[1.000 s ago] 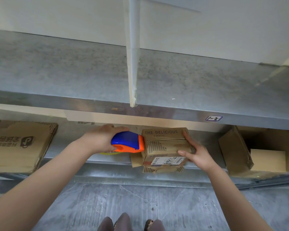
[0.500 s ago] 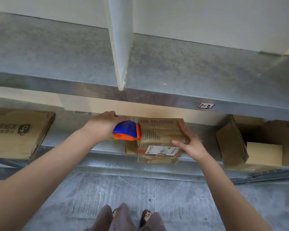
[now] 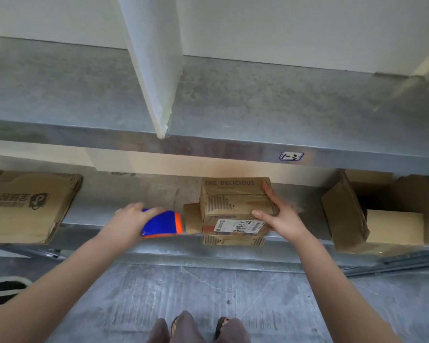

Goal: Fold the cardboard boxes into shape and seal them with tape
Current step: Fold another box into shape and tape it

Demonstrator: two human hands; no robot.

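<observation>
A grey metal lower shelf [image 3: 124, 191] runs across mid-frame beneath an upper shelf [image 3: 233, 100]. On it lie flattened cardboard [image 3: 27, 206] at the left, a printed cardboard box [image 3: 233, 206] at centre, and open boxes [image 3: 372, 214] at the right.

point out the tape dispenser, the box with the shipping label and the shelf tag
tape dispenser [image 3: 160, 222], head view, on its blue body
box with the shipping label [image 3: 233, 204], head view, on its top face
shelf tag [image 3: 291, 156], head view, on its handwritten middle
</observation>
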